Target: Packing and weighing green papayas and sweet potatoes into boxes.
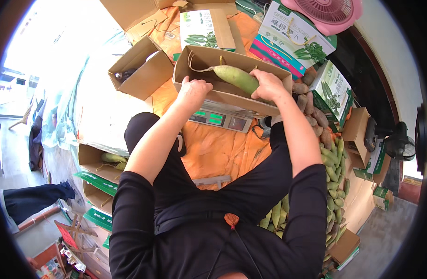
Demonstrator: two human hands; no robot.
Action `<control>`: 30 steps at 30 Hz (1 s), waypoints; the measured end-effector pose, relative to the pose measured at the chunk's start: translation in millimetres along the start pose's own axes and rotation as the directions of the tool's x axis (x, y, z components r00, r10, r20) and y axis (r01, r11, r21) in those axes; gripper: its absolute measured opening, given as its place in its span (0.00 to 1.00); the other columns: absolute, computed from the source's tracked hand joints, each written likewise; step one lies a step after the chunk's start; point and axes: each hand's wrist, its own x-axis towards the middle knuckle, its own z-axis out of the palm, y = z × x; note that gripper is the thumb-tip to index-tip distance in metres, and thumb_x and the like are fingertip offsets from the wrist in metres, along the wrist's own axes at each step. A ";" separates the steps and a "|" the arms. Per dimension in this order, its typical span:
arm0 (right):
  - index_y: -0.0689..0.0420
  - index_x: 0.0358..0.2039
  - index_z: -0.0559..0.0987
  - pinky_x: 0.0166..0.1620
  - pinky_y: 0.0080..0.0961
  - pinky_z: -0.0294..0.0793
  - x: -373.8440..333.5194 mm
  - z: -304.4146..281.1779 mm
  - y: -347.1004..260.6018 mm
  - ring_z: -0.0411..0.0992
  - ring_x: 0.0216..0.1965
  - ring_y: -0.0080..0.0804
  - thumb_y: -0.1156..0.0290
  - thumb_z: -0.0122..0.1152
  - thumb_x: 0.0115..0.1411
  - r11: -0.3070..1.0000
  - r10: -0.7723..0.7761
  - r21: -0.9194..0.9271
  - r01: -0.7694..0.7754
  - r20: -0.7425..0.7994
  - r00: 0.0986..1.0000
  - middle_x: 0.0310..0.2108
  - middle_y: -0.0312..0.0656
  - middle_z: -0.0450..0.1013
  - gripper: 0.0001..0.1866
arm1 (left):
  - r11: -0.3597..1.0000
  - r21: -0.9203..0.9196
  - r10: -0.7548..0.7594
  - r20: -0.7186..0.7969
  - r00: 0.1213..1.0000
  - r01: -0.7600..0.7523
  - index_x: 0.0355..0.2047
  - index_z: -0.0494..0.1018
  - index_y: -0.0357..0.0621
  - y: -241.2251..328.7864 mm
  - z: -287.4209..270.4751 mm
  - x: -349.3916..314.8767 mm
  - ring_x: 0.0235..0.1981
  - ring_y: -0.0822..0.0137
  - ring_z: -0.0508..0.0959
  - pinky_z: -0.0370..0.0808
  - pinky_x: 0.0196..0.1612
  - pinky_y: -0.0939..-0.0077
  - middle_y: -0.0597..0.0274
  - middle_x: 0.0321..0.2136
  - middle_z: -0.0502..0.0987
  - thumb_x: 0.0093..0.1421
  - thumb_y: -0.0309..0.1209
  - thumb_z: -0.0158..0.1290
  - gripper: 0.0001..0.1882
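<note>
A long open cardboard box (209, 56) stands in front of me on a digital scale (218, 119) with lit green displays. My right hand (268, 86) is closed on the thick end of a pale green radish (234, 78), which lies across the inside of the box. The radish's thin root tail curls up against the far wall at the left. With its fingers curled over the box's near rim, my left hand (193, 92) grips the cardboard toward the left end. Whether anything lies under the radish is hard to see.
A smaller open box (144, 69) with a dark object stands at the left. Printed cartons (292, 35) and a pink fan (327, 11) are at the back. Piled radishes (333, 172) and brownish roots (311, 104) lie at my right. An orange sheet (213, 153) covers the floor.
</note>
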 end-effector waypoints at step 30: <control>0.55 0.46 0.74 0.43 0.33 0.71 -313.4 177.2 231.1 0.73 0.41 0.43 0.71 0.60 0.50 0.699 0.671 0.542 -0.467 -0.271 0.690 0.37 0.48 0.75 0.19 | 0.995 -0.012 0.102 -0.060 0.993 -0.103 0.37 0.72 0.41 -0.8 2.8 5.3 0.40 0.51 0.74 0.66 0.48 0.59 0.51 0.34 0.76 0.48 0.20 0.52 0.14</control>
